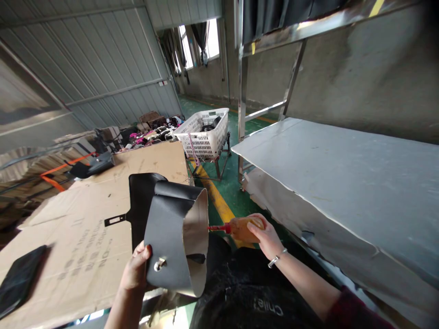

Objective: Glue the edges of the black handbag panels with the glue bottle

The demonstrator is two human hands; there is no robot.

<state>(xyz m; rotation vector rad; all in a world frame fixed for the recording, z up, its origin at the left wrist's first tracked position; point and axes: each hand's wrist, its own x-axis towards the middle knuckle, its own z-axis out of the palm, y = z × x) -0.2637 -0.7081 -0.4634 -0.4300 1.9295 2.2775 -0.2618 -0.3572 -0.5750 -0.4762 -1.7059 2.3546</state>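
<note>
A black leather bag piece [168,237] with a beige lining, a metal clasp and a slotted strap is held over the cardboard-covered table. My left hand [135,267] grips its lower left side, thumb on the outer face. In my right hand [262,233] is an amber glue bottle [243,229] with a red nozzle, lying sideways. The nozzle's tip points left and is at the open right edge of the bag piece; whether it touches cannot be told.
Cardboard [82,228] covers the left table, with a black flat object [22,278] and another black leather piece [99,164]. A white basket [206,141] stands ahead on a metal stand. A grey-topped table [343,169] and metal frame [243,100] are on the right.
</note>
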